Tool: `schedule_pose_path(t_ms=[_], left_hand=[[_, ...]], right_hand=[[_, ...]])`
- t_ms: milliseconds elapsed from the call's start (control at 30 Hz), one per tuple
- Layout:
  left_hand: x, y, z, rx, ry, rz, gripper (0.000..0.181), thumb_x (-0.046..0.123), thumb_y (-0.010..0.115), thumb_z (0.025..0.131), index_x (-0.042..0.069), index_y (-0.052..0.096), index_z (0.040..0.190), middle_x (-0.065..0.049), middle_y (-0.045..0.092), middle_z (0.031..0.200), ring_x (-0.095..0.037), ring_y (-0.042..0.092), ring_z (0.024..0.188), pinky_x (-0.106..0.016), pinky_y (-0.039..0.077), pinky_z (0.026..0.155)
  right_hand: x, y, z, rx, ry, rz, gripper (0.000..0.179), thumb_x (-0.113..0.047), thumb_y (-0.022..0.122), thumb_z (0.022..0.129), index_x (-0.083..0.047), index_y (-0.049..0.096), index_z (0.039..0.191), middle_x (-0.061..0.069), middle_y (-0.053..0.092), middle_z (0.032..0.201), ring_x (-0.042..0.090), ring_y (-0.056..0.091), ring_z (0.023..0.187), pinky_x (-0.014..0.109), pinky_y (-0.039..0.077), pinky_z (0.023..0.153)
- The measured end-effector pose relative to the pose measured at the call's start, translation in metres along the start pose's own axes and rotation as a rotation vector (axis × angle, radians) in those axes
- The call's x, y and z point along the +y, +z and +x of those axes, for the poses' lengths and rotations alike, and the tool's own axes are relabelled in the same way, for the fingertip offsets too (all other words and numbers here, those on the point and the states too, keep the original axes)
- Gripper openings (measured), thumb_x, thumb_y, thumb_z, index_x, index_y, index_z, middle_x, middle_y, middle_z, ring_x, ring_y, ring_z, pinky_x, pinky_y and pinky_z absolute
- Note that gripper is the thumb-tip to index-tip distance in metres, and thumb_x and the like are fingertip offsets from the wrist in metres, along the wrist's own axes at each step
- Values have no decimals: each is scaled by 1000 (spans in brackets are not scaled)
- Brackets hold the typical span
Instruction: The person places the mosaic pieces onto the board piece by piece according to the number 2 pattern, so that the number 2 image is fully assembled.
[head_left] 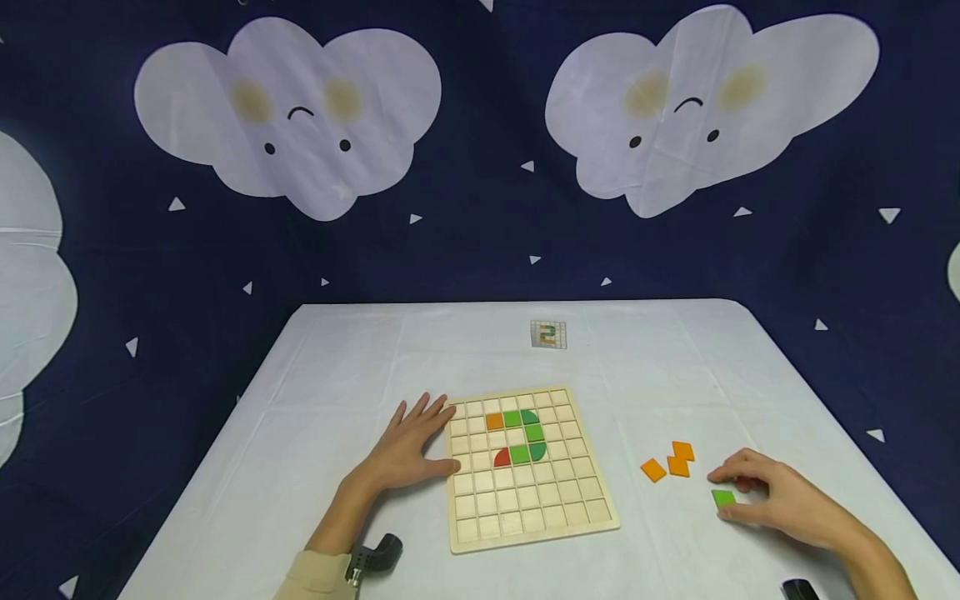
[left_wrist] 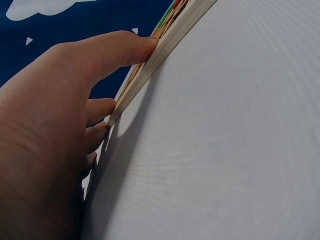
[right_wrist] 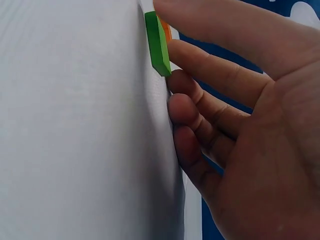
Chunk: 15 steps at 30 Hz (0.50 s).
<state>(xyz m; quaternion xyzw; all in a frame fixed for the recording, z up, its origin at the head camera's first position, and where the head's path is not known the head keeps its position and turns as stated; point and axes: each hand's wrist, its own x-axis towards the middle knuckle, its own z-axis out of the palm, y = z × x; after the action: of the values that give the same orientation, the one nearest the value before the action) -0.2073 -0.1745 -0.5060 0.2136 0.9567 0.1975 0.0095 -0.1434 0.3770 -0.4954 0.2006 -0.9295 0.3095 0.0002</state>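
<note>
My left hand (head_left: 408,450) rests at the left edge of a wooden grid board (head_left: 525,521), fingers spread, thumb touching its rim. In the left wrist view, the thumb (left_wrist: 115,50) lies on the board's edge. Set in the grid are an orange square tile (head_left: 495,422), green square tiles (head_left: 520,454), dark green quarter-round tiles (head_left: 537,451) and a red quarter-round tile (head_left: 502,457). At the right, my right hand (head_left: 780,498) is around a green square tile (head_left: 723,498). The thumb meets its near edge; the index fingertip appears apart from it.
Several loose orange square tiles (head_left: 653,470) lie between the board and my right hand. A small pattern card (head_left: 549,334) with a grid design is at the back of the white-covered table (head_left: 360,358). A dark curtain (head_left: 480,250) with clouds hangs behind.
</note>
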Motion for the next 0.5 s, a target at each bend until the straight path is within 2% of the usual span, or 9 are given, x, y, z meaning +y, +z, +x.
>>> schedule_pose_path(t_ms=[167,367,500], left_hand=[[0,0,0,3,0,-1,93,69,62,75,20,36,150,4,23,157,-18,7,145,-44,0,116],[0,0,0,7,-2,2,93,69,62,75,21,37,150,4,23,157,-17,7,145,-44,0,116],[1,0,0,5,-4,-5,93,68,63,75,20,37,150,4,24,157,-18,7,145,-44,-1,116]], right_hand=[[3,0,-2,-19,-19,5,36,-25,84,74,-26,68,107,-10,56,96,6,50,81,16,38,67],[2,2,-2,6,-66,46,30,-17,83,75,-26,69,100,-12,61,91,7,54,78,16,40,68],[0,3,-1,20,-60,56,26,-18,83,75,-25,71,97,-11,62,89,7,54,75,18,40,66]])
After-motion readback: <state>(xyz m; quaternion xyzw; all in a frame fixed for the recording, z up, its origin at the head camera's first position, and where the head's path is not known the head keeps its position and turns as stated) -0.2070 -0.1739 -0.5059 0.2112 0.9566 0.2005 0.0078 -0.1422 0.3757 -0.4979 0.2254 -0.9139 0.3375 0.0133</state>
